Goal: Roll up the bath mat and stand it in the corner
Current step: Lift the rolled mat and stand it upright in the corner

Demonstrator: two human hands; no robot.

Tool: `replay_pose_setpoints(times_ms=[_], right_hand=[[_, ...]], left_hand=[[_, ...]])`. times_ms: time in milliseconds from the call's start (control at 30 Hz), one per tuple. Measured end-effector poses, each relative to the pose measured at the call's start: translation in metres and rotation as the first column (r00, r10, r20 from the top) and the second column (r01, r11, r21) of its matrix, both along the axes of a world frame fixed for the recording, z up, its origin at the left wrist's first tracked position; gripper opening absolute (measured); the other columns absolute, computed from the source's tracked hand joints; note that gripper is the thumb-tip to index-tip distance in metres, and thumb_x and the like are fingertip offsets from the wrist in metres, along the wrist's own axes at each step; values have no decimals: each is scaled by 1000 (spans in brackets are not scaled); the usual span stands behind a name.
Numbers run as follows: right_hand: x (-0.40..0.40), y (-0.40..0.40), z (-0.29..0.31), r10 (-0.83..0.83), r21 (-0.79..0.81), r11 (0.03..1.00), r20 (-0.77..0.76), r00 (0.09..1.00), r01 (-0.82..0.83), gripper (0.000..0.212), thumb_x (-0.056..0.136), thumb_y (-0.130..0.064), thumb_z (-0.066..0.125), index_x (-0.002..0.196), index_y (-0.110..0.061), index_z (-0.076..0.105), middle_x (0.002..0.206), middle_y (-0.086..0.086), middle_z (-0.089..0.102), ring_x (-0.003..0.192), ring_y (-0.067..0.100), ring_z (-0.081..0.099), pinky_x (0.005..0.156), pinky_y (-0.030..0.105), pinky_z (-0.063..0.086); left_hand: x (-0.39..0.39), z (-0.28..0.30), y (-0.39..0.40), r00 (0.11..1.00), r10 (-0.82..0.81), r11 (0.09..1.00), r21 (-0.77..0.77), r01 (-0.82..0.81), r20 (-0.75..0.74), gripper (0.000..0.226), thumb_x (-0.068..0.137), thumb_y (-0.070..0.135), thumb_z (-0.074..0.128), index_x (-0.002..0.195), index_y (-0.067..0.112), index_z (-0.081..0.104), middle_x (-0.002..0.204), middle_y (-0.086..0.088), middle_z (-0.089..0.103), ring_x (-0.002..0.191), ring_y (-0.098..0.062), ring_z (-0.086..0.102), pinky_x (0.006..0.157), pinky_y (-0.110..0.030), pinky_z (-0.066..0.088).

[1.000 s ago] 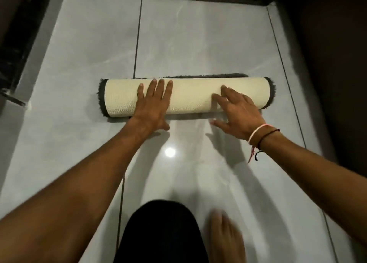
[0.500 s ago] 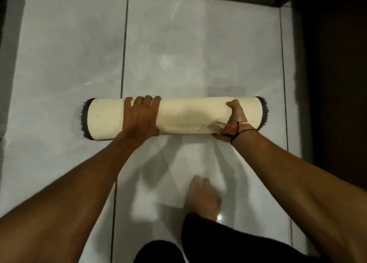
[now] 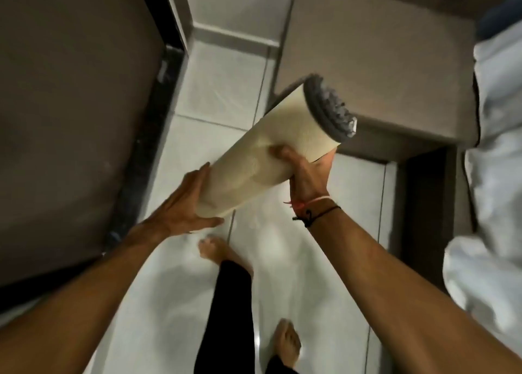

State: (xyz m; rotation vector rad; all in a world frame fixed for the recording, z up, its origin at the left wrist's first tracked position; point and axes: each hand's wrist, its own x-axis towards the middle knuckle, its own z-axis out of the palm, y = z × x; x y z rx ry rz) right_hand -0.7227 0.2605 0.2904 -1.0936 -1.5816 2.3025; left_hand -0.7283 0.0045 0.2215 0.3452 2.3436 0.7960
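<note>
Bare feet [image 3: 286, 342] and dark trouser leg [image 3: 226, 311] seen nearest, on pale tiled floor [image 3: 158, 303]. Rolled bath mat [image 3: 271, 150] held in air, tilted, grey pile end raised toward far right. Lower end cupped by left hand [image 3: 183, 207], fingers spread flat. Roll gripped by right hand [image 3: 306, 170], fingers wrapped around, thread bracelets [image 3: 313, 208] worn at wrist. Beyond, wall corner [image 3: 195, 29] visible.

A rolled cream-backed bath mat with grey pile [image 3: 271, 150] is held tilted above the pale glossy tiled floor [image 3: 220, 97]. The right hand [image 3: 306, 170] grips its middle; the left hand [image 3: 183, 204] cups its lower end.
</note>
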Motion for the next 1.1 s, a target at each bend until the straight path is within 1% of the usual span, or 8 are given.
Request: replay_pose_setpoints(times_ms=[100,233,367,467,667,800,900,1100], right_hand=[[-94,-14,40,313,183,937,-58,948,-298,103,47,-3,93,139,-4,45,131,20,64,117,31,66,91,50,62],[-205,-31,63,620,411,719,-18,784,-560,102,34,-12,94,126,-21,52,120,-6,66,105,-6,66,82,14,57],[-295,-30,61,733,431,602,36,679,-673,103,43,23,90,129,-19,53,117,-14,65,100,-16,64,81,7,54],[-361,-25,59,752,390,590,55,657,-707,104,46,26,88,139,-1,49,121,-9,66,106,-10,64,91,14,56],[-471,-26,27,702,315,659,68,709,-683,97,47,32,82,135,6,51,134,20,63,127,30,60,105,47,54],[-513,-33,-22,664,340,658,156,731,-671,98,48,30,84,137,7,51,122,9,66,109,15,64,89,26,58],[-534,-45,-52,674,317,643,197,712,-697,107,48,28,83,142,-10,47,123,-9,64,107,-5,64,94,24,56],[-576,-56,-64,685,393,601,195,702,-696,111,44,-7,81,142,-31,36,143,15,45,135,30,45,113,53,46]], left_hand=[[-108,41,-5,996,62,975,210,-76,68,149,49,71,90,161,43,-4,170,9,18,151,-3,25,122,-34,30],[-236,70,-1,998,47,918,395,-29,-36,118,46,52,101,145,49,37,140,41,50,131,16,47,101,-2,42],[-308,54,-3,985,167,832,530,-165,43,131,43,22,106,151,28,33,135,23,60,127,-6,61,93,-25,60],[-365,41,-2,957,262,780,557,-287,127,157,37,25,108,160,31,11,149,10,51,132,-13,58,93,-37,62],[-464,8,-3,901,435,774,514,-369,-8,120,30,60,102,133,52,40,141,23,37,133,-19,52,107,-48,53],[-504,-25,13,891,426,750,491,-443,154,105,50,25,103,135,45,46,137,13,61,130,0,58,106,-25,52],[-525,-53,24,875,415,742,463,-485,251,99,63,-11,90,147,12,43,131,16,56,117,16,58,88,0,48],[-559,-73,30,800,487,666,444,-599,350,95,71,-31,71,151,3,32,135,4,54,108,10,65,81,-13,58]])
